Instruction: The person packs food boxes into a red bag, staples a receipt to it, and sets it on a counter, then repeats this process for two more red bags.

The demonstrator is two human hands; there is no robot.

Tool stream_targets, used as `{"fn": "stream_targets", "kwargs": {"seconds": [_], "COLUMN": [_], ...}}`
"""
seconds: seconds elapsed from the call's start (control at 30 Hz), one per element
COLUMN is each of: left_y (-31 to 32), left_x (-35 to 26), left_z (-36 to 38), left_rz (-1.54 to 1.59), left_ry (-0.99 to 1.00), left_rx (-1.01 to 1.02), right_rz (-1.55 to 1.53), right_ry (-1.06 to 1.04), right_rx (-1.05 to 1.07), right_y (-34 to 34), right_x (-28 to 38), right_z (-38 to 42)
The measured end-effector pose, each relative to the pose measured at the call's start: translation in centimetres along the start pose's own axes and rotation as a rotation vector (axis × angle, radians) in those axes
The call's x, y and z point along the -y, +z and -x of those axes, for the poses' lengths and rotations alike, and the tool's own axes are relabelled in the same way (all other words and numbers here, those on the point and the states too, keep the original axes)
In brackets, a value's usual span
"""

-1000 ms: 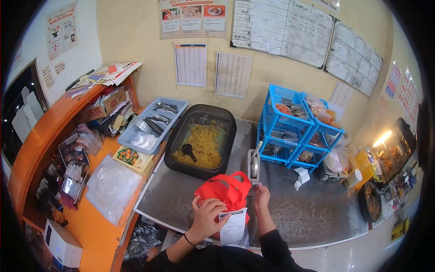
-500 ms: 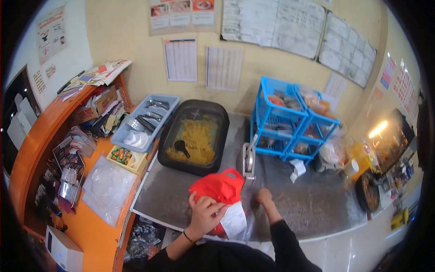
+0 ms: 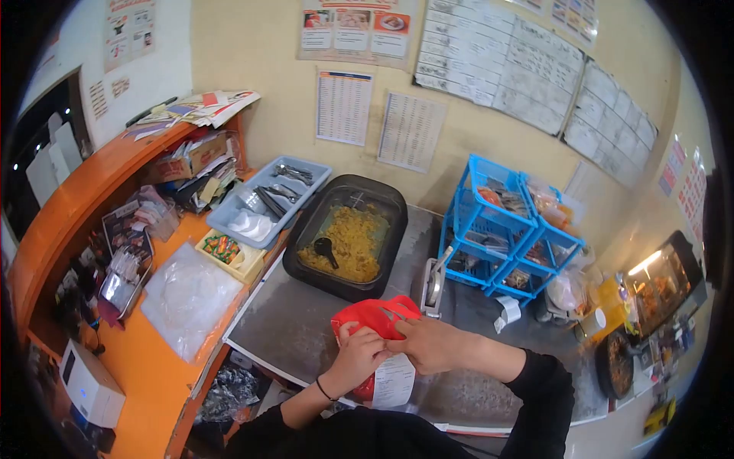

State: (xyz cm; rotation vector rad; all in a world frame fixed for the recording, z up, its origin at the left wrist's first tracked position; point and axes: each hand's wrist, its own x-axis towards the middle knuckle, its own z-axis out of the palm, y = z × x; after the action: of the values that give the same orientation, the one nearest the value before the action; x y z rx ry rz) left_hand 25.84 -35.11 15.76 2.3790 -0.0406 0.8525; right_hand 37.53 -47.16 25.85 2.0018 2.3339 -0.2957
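A red bag with cut-out handles stands at the front edge of the steel counter. A white printed receipt hangs on its front. My left hand is closed on the bag's upper left part, fingers pinched together. From the right, my right hand reaches over and pinches the bag's top beside the left fingers. The fingertips of both hands meet there, and what lies right between them is hidden. Just behind the bag lies a metal tool with a lever, touched by neither hand.
Behind the bag sits a black tray of yellow food with a black spoon. Blue stacked baskets hold packets at the back right. A blue cutlery tray and plastic bags lie left, on the orange counter. A pan stands far right.
My right hand has moved left from the bare counter onto the top of the red bag. The bag's handles are now pressed down. The camera view has shifted slightly.
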Motion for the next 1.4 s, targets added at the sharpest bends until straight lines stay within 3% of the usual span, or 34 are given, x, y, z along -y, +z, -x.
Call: {"fn": "stream_targets", "kwargs": {"seconds": [0.17,0.43,0.63,0.83,0.93,1.03,1.4], "left_y": [0.3,0.4,0.1,0.3,0.3,0.1,0.2], "left_x": [0.3,0.6,0.1,0.4,0.7,0.5,-0.1], "left_z": [-0.1,-0.2,-0.3,0.0,-0.1,-0.1,0.2], "left_rz": [0.013,0.113,0.1,0.156,0.178,0.154,0.013], "left_ry": [0.015,0.033,0.03,-0.051,-0.065,-0.061,0.075], "left_rx": [-0.04,0.02,0.023,0.003,-0.01,0.0,-0.156], "right_rz": [0.047,0.218,0.34,0.23,0.185,0.094,-0.176], "right_ry": [-0.01,-0.048,0.069,0.112,0.007,0.02,0.088], "right_rx": [0.055,-0.096,-0.1,-0.561,-0.757,-0.823,-0.594], "right_y": [-0.2,0.7,0.5,1.1,5.1,5.9,4.7], "right_x": [-0.2,-0.9,-0.4,-0.6,-1.2,-0.9,-0.6], "right_z": [-1.0,-1.3,-1.0,0.2,1.0,1.2,1.4]}}
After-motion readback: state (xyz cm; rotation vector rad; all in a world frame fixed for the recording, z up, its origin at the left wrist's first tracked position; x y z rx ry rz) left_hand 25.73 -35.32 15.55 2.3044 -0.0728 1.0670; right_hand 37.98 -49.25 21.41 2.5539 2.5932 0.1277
